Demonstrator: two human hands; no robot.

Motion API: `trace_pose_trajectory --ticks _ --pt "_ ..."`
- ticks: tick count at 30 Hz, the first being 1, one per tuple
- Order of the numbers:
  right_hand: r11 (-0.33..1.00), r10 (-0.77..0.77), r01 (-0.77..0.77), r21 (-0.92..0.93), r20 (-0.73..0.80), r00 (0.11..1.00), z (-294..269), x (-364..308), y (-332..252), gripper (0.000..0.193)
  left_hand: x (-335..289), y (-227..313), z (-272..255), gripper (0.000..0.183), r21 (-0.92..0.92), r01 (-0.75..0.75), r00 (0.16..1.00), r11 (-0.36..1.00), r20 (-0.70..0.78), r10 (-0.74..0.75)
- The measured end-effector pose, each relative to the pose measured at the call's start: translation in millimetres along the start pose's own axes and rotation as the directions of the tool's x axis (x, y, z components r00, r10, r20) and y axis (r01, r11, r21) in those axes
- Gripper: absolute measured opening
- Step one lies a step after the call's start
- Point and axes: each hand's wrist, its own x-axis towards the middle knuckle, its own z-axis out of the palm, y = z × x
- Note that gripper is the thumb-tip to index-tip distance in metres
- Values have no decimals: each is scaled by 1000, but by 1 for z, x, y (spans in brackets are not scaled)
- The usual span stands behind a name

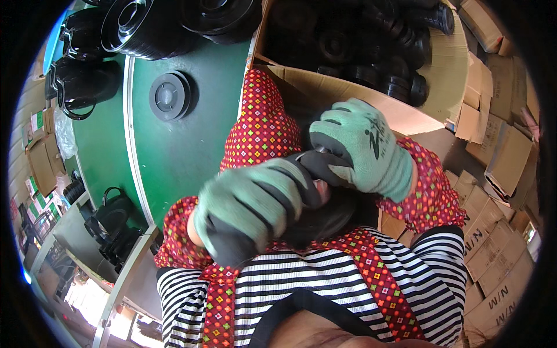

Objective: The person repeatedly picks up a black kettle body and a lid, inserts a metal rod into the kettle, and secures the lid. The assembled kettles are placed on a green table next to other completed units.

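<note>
Green knit gloves with black-coated fingers in the head view, both hands meeting in front of the striped shirt. Left hand (249, 209) motion-blurred, lower; right hand (362, 148) higher and further from the torso. Glossy black part (325, 223) sits between the gloves and the shirt, mostly covered. Its visible area lies toward the body, just past the left fingertips; left hand looks nearer. Long axis: can't tell, outline too hidden. Fingers curl inward on both hands, none spread; can't tell what either pinches, contact is out of sight. Small pinkish bit by the left fingertips, unclear what.

Around it: grey disc (169, 95) flat on the green surface (174, 153), stacked black round parts (136, 26) beyond, open carton (348, 98) of black pieces ahead-right.
</note>
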Motion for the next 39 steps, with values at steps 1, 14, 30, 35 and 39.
trace_pose_trajectory --ticks 1,14,30,35,39 --pt "995 64 -65 -76 -9 998 0 -5 -10 31 -2 -3 -6 51 -81 -12 1000 997 -10 11" --pt "925 -28 -120 -360 -379 925 -20 28 -41 29 -7 71 24 28 199 906 367 374 -808 -461" --pt "992 -26 74 100 -413 910 57 -56 -53 62 -326 42 -9 46 169 887 135 429 -985 110" --pt "969 132 31 247 -615 778 17 -19 -65 38 -256 69 6 83 438 893 446 -100 -838 314" --pt "634 410 118 765 -461 787 17 37 -61 42 -184 104 64 105 784 523 792 335 -592 149"
